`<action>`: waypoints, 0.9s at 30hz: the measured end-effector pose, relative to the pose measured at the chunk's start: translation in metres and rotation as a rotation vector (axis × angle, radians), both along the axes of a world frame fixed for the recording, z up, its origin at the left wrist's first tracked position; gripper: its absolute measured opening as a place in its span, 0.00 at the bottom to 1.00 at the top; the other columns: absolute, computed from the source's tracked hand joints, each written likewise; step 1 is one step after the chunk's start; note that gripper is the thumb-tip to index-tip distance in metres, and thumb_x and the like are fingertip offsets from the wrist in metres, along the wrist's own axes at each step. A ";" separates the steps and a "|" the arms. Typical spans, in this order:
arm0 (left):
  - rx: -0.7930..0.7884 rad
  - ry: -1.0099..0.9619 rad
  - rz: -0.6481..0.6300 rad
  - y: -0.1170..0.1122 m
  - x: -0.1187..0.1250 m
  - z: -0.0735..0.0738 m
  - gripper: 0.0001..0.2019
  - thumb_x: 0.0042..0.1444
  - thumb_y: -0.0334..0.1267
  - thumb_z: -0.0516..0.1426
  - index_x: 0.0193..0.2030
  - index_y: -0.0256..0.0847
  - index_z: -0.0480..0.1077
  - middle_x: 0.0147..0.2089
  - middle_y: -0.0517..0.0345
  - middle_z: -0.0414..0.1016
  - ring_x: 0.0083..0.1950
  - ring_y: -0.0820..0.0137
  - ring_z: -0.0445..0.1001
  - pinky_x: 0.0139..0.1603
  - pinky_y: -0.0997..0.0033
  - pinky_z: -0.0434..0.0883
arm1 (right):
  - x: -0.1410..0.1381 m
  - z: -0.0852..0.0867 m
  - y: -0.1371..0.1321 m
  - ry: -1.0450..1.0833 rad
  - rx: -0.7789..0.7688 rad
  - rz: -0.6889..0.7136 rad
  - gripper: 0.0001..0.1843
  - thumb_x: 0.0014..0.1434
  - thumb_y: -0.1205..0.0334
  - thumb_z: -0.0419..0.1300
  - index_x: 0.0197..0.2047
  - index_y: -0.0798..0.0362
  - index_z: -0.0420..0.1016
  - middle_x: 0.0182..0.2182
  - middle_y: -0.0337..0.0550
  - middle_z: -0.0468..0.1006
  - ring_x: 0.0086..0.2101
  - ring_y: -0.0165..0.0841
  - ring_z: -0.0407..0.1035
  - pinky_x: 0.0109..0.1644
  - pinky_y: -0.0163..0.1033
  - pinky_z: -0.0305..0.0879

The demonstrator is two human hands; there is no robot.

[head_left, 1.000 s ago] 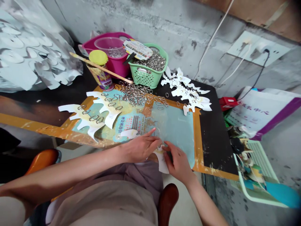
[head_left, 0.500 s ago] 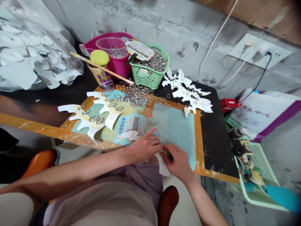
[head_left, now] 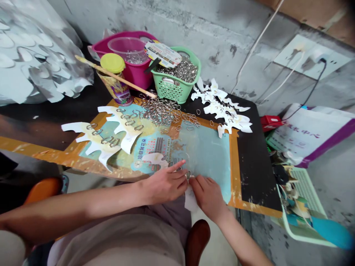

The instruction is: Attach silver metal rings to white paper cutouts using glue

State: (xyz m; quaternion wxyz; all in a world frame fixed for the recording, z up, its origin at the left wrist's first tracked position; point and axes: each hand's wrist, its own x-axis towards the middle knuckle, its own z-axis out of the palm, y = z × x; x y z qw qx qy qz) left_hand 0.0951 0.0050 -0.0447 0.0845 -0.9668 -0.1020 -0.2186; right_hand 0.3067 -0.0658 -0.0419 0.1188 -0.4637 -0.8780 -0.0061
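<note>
Paper cutout [head_left: 191,201], white, lies mostly under the right hand [head_left: 208,197], with only a strip showing below the fingers at the near edge of the orange-edged printed board [head_left: 235,173].

Far left of the left hand [head_left: 163,186], beyond the forearm, sits an orange chair back [head_left: 43,192]. Up and left of that hand, two white paper cutouts [head_left: 98,142] with metal rings [head_left: 107,140] threaded along them lie on the board. Further up are a printed canister with a yellow lid [head_left: 109,62], a wooden stick [head_left: 116,78] leaning across it, a pink tub [head_left: 135,72] and a clear plastic cup [head_left: 126,46] holding rings.

Straight above the hands is a loose heap of metal rings [head_left: 159,112], with a green basket [head_left: 174,87] of rings behind it. The left index finger [head_left: 177,166] points out straight, its other fingers curled. A small ring [head_left: 188,174] sits just past those fingers, beside the right fingertips. Cannot tell if either hand grips it; the right fingers press down, slightly bent.

Up and right of the right hand lies a stack of cutouts [head_left: 222,109] on the black tabletop [head_left: 255,162]. Further right are a red box [head_left: 267,122], a printed bag [head_left: 307,136] and a mint plastic basket [head_left: 302,199] of scraps.
</note>
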 end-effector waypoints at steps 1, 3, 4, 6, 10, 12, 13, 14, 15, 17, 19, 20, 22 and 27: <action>0.012 0.007 0.001 -0.004 -0.002 -0.001 0.08 0.65 0.30 0.55 0.40 0.36 0.77 0.42 0.51 0.81 0.54 0.61 0.76 0.78 0.46 0.41 | 0.000 0.001 -0.001 -0.004 -0.003 0.007 0.15 0.72 0.70 0.45 0.49 0.57 0.72 0.31 0.47 0.75 0.31 0.40 0.68 0.33 0.44 0.58; 0.006 0.033 0.018 -0.010 -0.006 -0.002 0.07 0.64 0.33 0.57 0.42 0.37 0.77 0.46 0.49 0.81 0.56 0.60 0.75 0.78 0.44 0.41 | 0.002 0.003 -0.004 0.028 -0.029 -0.005 0.14 0.72 0.69 0.47 0.51 0.57 0.72 0.33 0.48 0.76 0.32 0.40 0.69 0.34 0.43 0.59; -0.006 0.038 0.036 -0.012 -0.007 -0.003 0.06 0.64 0.34 0.58 0.43 0.38 0.77 0.47 0.49 0.81 0.56 0.60 0.74 0.78 0.43 0.41 | 0.003 0.004 -0.005 0.073 -0.061 -0.014 0.14 0.72 0.68 0.48 0.51 0.57 0.73 0.34 0.48 0.77 0.33 0.40 0.70 0.35 0.43 0.60; -0.033 0.038 0.070 -0.016 -0.009 -0.005 0.06 0.64 0.35 0.58 0.44 0.39 0.77 0.49 0.50 0.81 0.58 0.61 0.73 0.78 0.42 0.40 | 0.006 0.006 -0.007 0.261 -0.146 -0.090 0.14 0.72 0.65 0.48 0.49 0.54 0.74 0.35 0.47 0.78 0.34 0.39 0.72 0.36 0.41 0.63; -0.083 0.003 0.122 -0.022 -0.010 -0.009 0.07 0.64 0.35 0.59 0.46 0.40 0.77 0.50 0.50 0.80 0.61 0.61 0.70 0.77 0.41 0.37 | 0.005 0.007 -0.007 0.688 -0.188 -0.522 0.13 0.72 0.59 0.49 0.44 0.52 0.73 0.33 0.43 0.77 0.29 0.33 0.71 0.32 0.36 0.64; -0.126 -0.042 0.152 -0.023 -0.009 -0.008 0.08 0.65 0.36 0.58 0.47 0.40 0.77 0.50 0.49 0.80 0.61 0.61 0.70 0.77 0.40 0.34 | -0.003 0.007 -0.004 0.661 -0.172 -0.597 0.11 0.69 0.55 0.55 0.41 0.53 0.73 0.34 0.44 0.76 0.32 0.35 0.71 0.35 0.37 0.65; -0.166 -0.074 0.173 -0.023 -0.009 -0.007 0.08 0.65 0.36 0.58 0.47 0.39 0.77 0.50 0.49 0.79 0.60 0.61 0.70 0.76 0.40 0.34 | -0.008 0.006 -0.003 0.612 -0.181 -0.580 0.11 0.68 0.54 0.57 0.39 0.53 0.74 0.34 0.45 0.76 0.34 0.37 0.72 0.38 0.39 0.65; -0.221 -0.108 0.191 -0.023 -0.009 -0.004 0.08 0.65 0.36 0.57 0.48 0.40 0.77 0.50 0.48 0.78 0.60 0.60 0.69 0.76 0.39 0.35 | -0.013 0.006 -0.002 0.567 -0.197 -0.556 0.11 0.67 0.55 0.58 0.37 0.53 0.73 0.34 0.46 0.76 0.36 0.39 0.72 0.41 0.40 0.65; -0.293 -0.143 0.205 -0.022 -0.009 -0.001 0.08 0.65 0.35 0.57 0.47 0.41 0.77 0.51 0.48 0.77 0.60 0.60 0.69 0.75 0.37 0.37 | -0.018 0.006 -0.002 0.544 -0.216 -0.539 0.11 0.67 0.55 0.57 0.36 0.53 0.73 0.33 0.46 0.76 0.36 0.39 0.71 0.41 0.40 0.64; -0.472 -0.217 0.234 -0.018 -0.011 0.008 0.09 0.65 0.34 0.55 0.43 0.44 0.78 0.51 0.49 0.75 0.58 0.59 0.70 0.74 0.35 0.43 | -0.027 0.008 -0.002 0.568 -0.269 -0.522 0.12 0.69 0.57 0.54 0.34 0.52 0.71 0.31 0.44 0.75 0.33 0.37 0.70 0.38 0.39 0.63; -0.636 -0.294 0.288 -0.011 -0.013 0.018 0.07 0.64 0.34 0.56 0.42 0.42 0.77 0.50 0.48 0.73 0.54 0.60 0.71 0.72 0.35 0.50 | -0.032 0.013 -0.005 0.649 -0.306 -0.516 0.12 0.70 0.57 0.53 0.35 0.52 0.69 0.28 0.42 0.74 0.30 0.35 0.69 0.35 0.37 0.61; -0.697 -0.315 0.325 -0.006 -0.014 0.022 0.07 0.63 0.36 0.57 0.44 0.41 0.76 0.50 0.47 0.73 0.53 0.59 0.72 0.70 0.36 0.53 | -0.033 0.016 -0.006 0.695 -0.315 -0.515 0.12 0.70 0.57 0.53 0.35 0.52 0.69 0.28 0.40 0.74 0.29 0.34 0.68 0.34 0.36 0.60; -0.772 -0.280 0.351 0.005 -0.015 0.031 0.13 0.61 0.42 0.61 0.49 0.38 0.74 0.51 0.44 0.72 0.53 0.56 0.71 0.67 0.38 0.58 | -0.035 0.024 -0.010 0.774 -0.329 -0.499 0.12 0.70 0.57 0.53 0.36 0.52 0.68 0.27 0.39 0.72 0.28 0.32 0.66 0.34 0.35 0.60; -0.969 -0.084 0.040 0.028 -0.016 0.054 0.10 0.65 0.38 0.58 0.32 0.40 0.77 0.54 0.46 0.70 0.60 0.56 0.68 0.66 0.48 0.60 | -0.032 0.045 -0.009 1.047 -0.484 -0.384 0.12 0.69 0.53 0.55 0.40 0.52 0.71 0.29 0.39 0.72 0.30 0.31 0.66 0.35 0.34 0.61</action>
